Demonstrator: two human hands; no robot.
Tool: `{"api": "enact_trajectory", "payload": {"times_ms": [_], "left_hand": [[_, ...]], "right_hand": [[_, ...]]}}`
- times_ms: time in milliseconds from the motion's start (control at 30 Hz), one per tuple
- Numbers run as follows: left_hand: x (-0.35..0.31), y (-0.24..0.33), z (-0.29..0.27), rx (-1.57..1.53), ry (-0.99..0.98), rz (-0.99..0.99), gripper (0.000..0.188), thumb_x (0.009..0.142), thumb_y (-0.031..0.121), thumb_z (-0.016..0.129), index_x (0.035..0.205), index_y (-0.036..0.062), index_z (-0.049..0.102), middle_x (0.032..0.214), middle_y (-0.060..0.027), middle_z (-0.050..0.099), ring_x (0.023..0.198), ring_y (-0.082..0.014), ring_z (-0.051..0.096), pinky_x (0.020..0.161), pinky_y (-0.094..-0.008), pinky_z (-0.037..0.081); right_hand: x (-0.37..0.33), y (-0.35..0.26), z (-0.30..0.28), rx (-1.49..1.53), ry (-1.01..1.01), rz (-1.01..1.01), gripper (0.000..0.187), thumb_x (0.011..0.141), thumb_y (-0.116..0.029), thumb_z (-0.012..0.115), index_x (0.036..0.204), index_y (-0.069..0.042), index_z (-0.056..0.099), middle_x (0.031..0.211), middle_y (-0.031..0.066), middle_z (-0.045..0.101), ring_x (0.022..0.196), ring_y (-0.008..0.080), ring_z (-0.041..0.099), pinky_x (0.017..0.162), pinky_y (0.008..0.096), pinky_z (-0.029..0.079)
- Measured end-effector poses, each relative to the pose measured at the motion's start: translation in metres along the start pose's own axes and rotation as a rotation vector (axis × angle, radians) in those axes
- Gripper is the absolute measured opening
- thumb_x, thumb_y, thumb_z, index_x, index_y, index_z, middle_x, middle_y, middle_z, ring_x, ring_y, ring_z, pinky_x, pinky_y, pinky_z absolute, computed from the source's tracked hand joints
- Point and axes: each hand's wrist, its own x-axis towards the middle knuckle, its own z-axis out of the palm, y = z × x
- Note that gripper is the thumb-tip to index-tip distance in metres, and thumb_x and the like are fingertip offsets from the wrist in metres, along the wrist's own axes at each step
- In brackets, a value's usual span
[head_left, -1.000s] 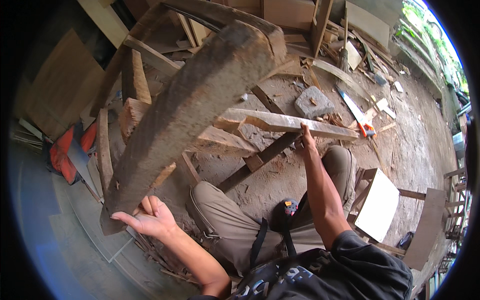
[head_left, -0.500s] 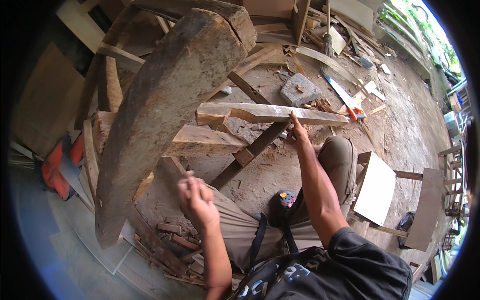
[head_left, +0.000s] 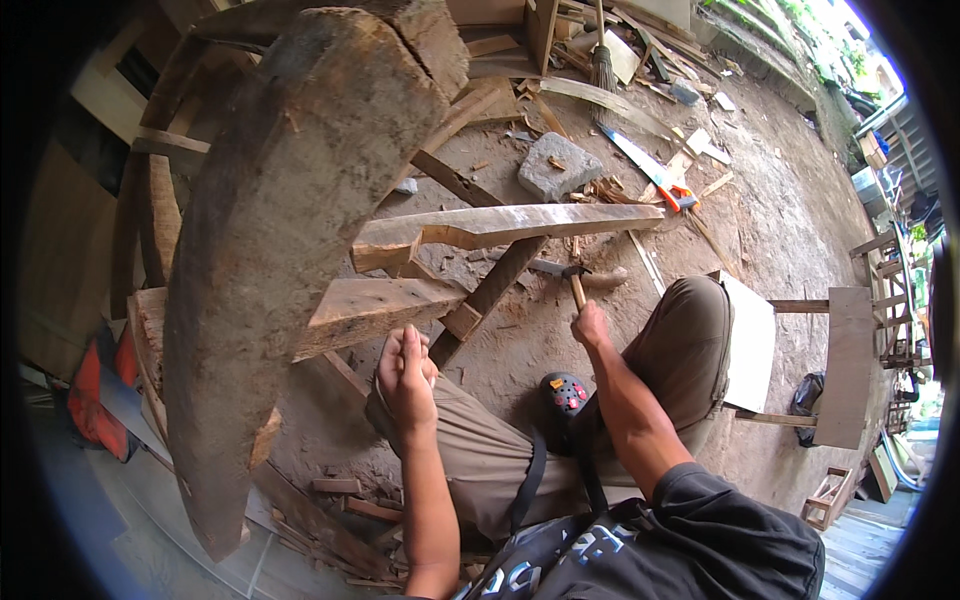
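Observation:
My right hand [head_left: 590, 325] is wrapped around the wooden handle of a hammer [head_left: 578, 291]. Its dark metal head is just below the near side of a long shaped wooden bar [head_left: 520, 225]. That bar rests across a dark slanting timber [head_left: 495, 290]. Above my left knee is my left hand [head_left: 405, 385], its fingers curled in and the thumb on top; whatever they may hold is hidden. Close by lies the end of a rough wooden beam [head_left: 385, 310]. A large, thick, weathered timber [head_left: 270, 220] rises at the left, covering part of the wooden frame behind it.
On the dirt floor are a grey stone block [head_left: 560, 167], a handsaw [head_left: 650, 170] with an orange handle, and wood scraps. A white-topped stool [head_left: 745, 345] stands right of my knee. An orange-red bag [head_left: 100, 405] sits far left. Wood offcuts [head_left: 370, 510] lie by my left forearm.
My right hand has come off the wooden bar and moved down toward me, with the hammer now plainly in it. My left hand has risen slightly. The whole view has shifted.

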Motion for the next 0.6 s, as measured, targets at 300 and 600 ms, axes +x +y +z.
{"api": "enact_trajectory", "payload": {"times_ms": [300, 600], "left_hand": [[0.019, -0.006, -0.062, 0.091, 0.304, 0.624, 0.091, 0.082, 0.067, 0.069, 0.131, -0.0047, 0.04, 0.105, -0.0097, 0.06, 0.05, -0.0063, 0.036, 0.044, -0.0225, 0.027], [0.044, 0.032, -0.054, 0.506, 0.577, 0.979, 0.109, 0.067, 0.083, 0.069, 0.12, -0.0087, 0.046, 0.084, -0.0038, 0.053, 0.057, -0.0054, 0.044, 0.046, -0.0197, 0.031]], "right_hand": [[0.124, -0.204, -0.157, -0.559, -0.431, -0.294, 0.019, 0.08, -0.019, 0.066, 0.092, -0.008, 0.076, 0.093, 0.0143, 0.074, 0.089, 0.028, 0.072, 0.071, 0.0422, 0.057], [0.187, -0.433, -0.207, -0.298, 0.033, -1.026, 0.024, 0.088, -0.023, 0.057, 0.092, -0.002, 0.069, 0.093, 0.0187, 0.072, 0.086, 0.0358, 0.071, 0.073, 0.0487, 0.057]]}}
